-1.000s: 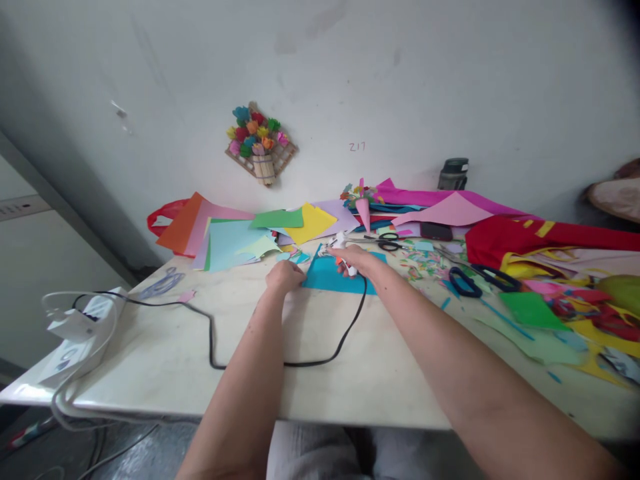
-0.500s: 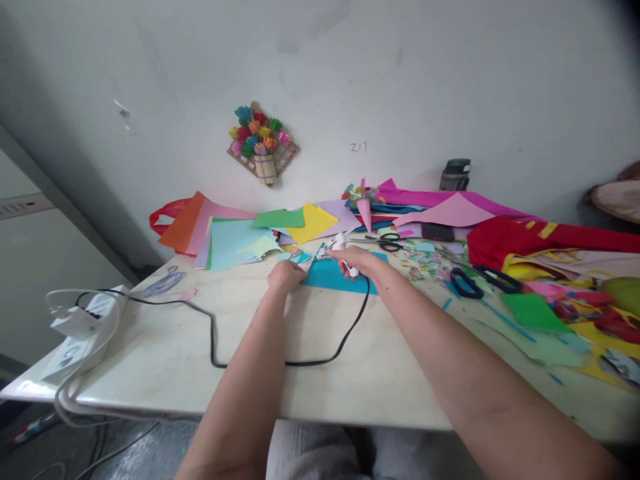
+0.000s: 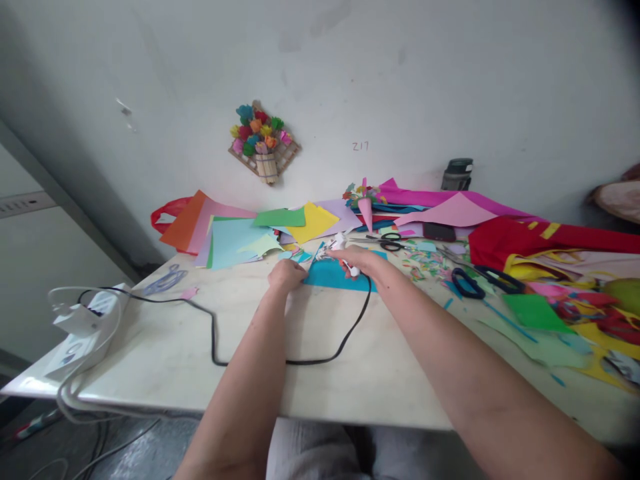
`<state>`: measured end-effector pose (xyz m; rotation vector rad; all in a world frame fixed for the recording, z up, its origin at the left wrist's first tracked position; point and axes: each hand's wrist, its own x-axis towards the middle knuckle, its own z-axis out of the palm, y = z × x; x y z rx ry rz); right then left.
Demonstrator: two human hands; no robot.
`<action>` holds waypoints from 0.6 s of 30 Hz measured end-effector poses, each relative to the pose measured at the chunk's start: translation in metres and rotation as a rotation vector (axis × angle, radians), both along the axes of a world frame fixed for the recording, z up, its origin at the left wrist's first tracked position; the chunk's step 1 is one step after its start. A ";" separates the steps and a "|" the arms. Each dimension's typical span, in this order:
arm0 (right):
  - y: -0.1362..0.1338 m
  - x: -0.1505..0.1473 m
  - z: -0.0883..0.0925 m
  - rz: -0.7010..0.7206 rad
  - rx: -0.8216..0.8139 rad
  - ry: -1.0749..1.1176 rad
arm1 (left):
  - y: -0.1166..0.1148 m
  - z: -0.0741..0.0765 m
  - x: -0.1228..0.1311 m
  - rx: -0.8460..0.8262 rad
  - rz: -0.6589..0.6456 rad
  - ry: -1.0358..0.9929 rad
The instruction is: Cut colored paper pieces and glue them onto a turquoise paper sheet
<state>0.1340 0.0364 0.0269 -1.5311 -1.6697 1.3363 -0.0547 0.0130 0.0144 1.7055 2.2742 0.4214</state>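
My right hand (image 3: 356, 259) is wrapped round a white glue gun (image 3: 339, 241), whose black cord (image 3: 363, 317) curves down and away to the left. Beneath it lies a sheet of blue paper (image 3: 335, 280) on the table. At the paper's left edge my left hand (image 3: 287, 275) is closed, its fingertips pinching the blue paper's corner. The gun's nozzle points left towards that edge. Small blue and pale paper scraps (image 3: 300, 256) lie just beyond my left fingers. Whether glue is coming out is too small to tell.
Coloured paper sheets (image 3: 235, 243) lie at the back left. Black-handled scissors (image 3: 391, 241) and blue-handled scissors (image 3: 467, 283) lie to the right, near scattered paper bits (image 3: 430, 260). A white power strip (image 3: 87, 331) sits at the left edge. A dark bottle (image 3: 457, 175) stands against the wall.
The view has shifted very slightly. Both hands keep almost the same place and grip, with the glue gun still over the blue paper.
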 end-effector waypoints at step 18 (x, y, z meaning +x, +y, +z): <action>0.008 0.000 -0.013 -0.098 0.029 0.073 | -0.013 0.016 -0.006 -0.092 -0.108 0.041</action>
